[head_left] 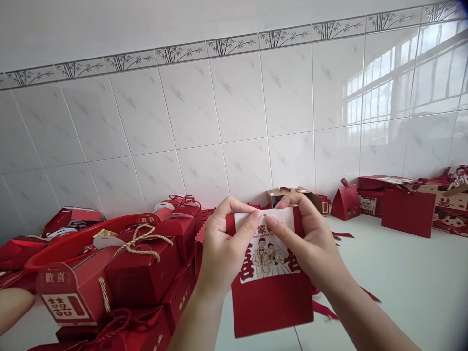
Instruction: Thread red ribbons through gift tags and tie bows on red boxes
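Both my hands hold up a flat red paper piece (272, 307), seemingly a gift box or bag, with a white card (268, 265) against its upper part. The card shows a bride and groom and has a small hole near its top edge. My left hand (228, 243) pinches the top left of the card and paper between thumb and fingers. On the other side, my right hand (305, 234) grips the top right the same way, its thumb lying on the card. The two thumb tips nearly meet beside the hole. The paper's back is hidden.
Red gift boxes (146, 263) with cords are piled on the left around a red basin (40, 258). More boxes (407, 212) stand along the tiled wall at right, near a kraft box (288, 195). Ribbons (323, 309) lie on the white table (413, 282). Another person's arm (14, 307) enters at far left.
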`<state>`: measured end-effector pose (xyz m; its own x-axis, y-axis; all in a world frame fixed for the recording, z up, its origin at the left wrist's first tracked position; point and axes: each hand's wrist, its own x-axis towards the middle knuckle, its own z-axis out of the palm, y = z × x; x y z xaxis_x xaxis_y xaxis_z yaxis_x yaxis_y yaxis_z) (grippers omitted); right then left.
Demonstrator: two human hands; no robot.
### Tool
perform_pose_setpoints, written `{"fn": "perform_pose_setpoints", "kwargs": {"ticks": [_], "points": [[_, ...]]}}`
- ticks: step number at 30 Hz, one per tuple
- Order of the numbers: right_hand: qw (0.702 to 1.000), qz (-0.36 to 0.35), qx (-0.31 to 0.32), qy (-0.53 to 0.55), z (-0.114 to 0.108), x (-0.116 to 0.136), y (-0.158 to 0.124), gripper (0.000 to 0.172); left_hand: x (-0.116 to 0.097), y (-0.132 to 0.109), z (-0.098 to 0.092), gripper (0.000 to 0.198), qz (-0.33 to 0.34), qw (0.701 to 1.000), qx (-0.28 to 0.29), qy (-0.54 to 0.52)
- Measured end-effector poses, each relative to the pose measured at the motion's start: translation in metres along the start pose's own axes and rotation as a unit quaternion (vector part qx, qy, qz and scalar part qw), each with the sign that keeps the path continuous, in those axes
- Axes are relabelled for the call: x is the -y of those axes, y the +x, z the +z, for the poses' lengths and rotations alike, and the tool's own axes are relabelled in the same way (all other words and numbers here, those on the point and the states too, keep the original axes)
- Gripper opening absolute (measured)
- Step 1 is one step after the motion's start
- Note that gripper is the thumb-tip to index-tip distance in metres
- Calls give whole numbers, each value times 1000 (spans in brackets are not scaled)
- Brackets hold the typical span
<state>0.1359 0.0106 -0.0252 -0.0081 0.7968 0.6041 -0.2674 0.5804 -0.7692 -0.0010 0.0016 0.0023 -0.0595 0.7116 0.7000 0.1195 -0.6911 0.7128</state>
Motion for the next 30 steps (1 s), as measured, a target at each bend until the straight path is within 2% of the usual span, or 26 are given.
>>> {"fn": "perform_pose_setpoints", "kwargs": {"ticks": [4,7,9,12,18,24,27,30], "points": [[1000,-17,-7,4,0,-2,0,27,-2,0,2,12,4,1000,-9,8],[1000,-15,-13,13,-2,-2,1,27,-5,0,2,18,-57,998,-29,-13],[999,-27,-24,7,-3,-1,1,26,-5,0,2,24,-105,994,-5,-29],[998,-43,-35,1,-4,0,2,24,-4,2,0,25,-143,986,73,-48],[998,-48,-33,-4,-5,0,2,23,4,4,-1,31,-188,974,93,-89],[997,-69,-41,-24,-5,0,1,20,2,3,2,23,-160,977,73,-118],[997,-54,-39,-30,-4,0,0,22,2,3,4,19,-151,978,72,-128],[998,-36,-10,-54,-6,3,2,25,2,4,0,17,-154,974,66,-152]]}}
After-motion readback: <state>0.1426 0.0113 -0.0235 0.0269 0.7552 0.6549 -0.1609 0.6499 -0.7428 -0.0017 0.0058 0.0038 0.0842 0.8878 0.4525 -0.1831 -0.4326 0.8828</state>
